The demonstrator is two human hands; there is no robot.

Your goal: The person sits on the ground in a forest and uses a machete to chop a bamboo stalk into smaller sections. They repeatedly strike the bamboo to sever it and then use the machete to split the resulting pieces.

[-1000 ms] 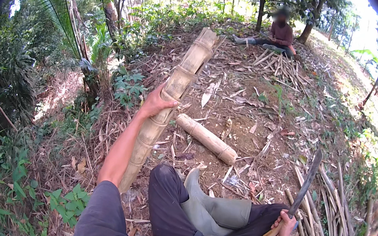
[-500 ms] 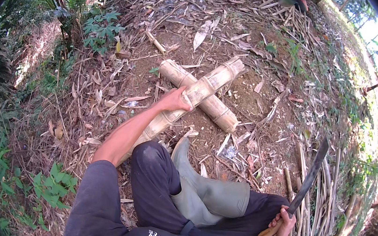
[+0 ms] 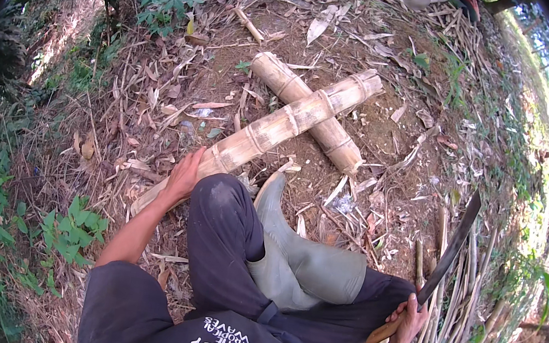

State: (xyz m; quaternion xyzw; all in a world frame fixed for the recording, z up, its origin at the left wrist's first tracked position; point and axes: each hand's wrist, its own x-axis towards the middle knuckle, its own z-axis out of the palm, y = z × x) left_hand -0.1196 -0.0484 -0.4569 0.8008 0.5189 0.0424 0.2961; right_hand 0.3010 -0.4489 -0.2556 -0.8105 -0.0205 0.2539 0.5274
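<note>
A thick, pale bamboo pole (image 3: 287,122) slants from beside my left knee up to the right. It lies across a second, shorter bamboo log (image 3: 341,145) on the ground. Its near part is in the grip of my left hand (image 3: 184,174), just left of the knee; the fingertips are partly hidden. Over at the right, my right hand (image 3: 410,325) is closed round the wooden handle of a machete (image 3: 450,258). The dark blade points up and away, clear of the bamboo, and the hand is beside my right knee.
My green rubber boots (image 3: 327,270) are crossed in front of me, close to the bamboo. A bundle of thin sticks (image 3: 459,311) lies to the right. Dry leaves and twigs cover the slope, with a leafy plant (image 3: 75,229) at left. Part of another person (image 3: 465,1) shows at the far edge.
My left hand has slid from the middle of the upper bamboo pole back toward its near end. The pole has swung to a flatter slant. My right hand still holds the machete.
</note>
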